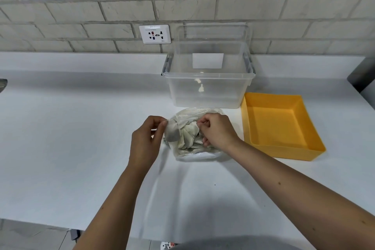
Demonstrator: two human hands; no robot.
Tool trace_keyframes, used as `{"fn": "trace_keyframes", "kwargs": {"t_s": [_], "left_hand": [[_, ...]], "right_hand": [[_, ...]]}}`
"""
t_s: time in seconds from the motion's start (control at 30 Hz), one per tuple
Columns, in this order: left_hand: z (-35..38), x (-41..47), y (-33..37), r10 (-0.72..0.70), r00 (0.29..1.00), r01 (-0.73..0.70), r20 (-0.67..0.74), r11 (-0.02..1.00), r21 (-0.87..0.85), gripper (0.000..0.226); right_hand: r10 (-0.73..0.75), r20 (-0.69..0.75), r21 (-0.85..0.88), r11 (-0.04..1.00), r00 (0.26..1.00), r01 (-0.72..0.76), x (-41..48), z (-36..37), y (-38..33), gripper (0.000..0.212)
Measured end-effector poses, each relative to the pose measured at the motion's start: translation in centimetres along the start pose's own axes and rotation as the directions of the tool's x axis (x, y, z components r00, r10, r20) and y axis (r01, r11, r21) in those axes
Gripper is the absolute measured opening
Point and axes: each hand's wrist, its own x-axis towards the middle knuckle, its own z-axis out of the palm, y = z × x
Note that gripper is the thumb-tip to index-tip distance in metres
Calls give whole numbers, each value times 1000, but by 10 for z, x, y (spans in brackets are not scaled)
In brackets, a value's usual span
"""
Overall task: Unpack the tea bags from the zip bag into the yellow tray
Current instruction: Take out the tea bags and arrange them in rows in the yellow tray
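Clearly little is done: the yellow tray [263, 140] holds nothing, and every tea bag [189, 135] remains inside the zip bag [192, 112] on the white surface [81, 128], just left of the tray. The left hand [145, 142] pinches the bag's edge; the right hand [218, 132] grips its plastic (apparently opening it).
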Motion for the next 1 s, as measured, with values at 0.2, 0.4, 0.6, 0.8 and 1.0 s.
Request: {"fn": "trace_keyframes", "kwargs": {"t_s": [0.2,0.4,0.6,0.8,1.0], "left_hand": [[3,-3,-1,-149,987,137,-65,979,-152,10],[3,-4,3,-229,972,209,-54,945,-251,12],[6,-5,5,-318,947,295,-42,915,-276,13],[19,-5,14,-366,931,342,1,869,-359,14],[36,-7,30,-405,905,421,130,806,-416,18]], "right_hand": [[-38,-52,-39,999,998,36,5,14,1,22],[-167,-6,-205,965,986,162,5,20,6,17],[-49,-142,-7,999,989,49,-7,3,7,10],[146,83,684,711,986,-163,-36,-26,0,5],[122,188,742,633,975,-222,-47,-32,-7,4]]}}
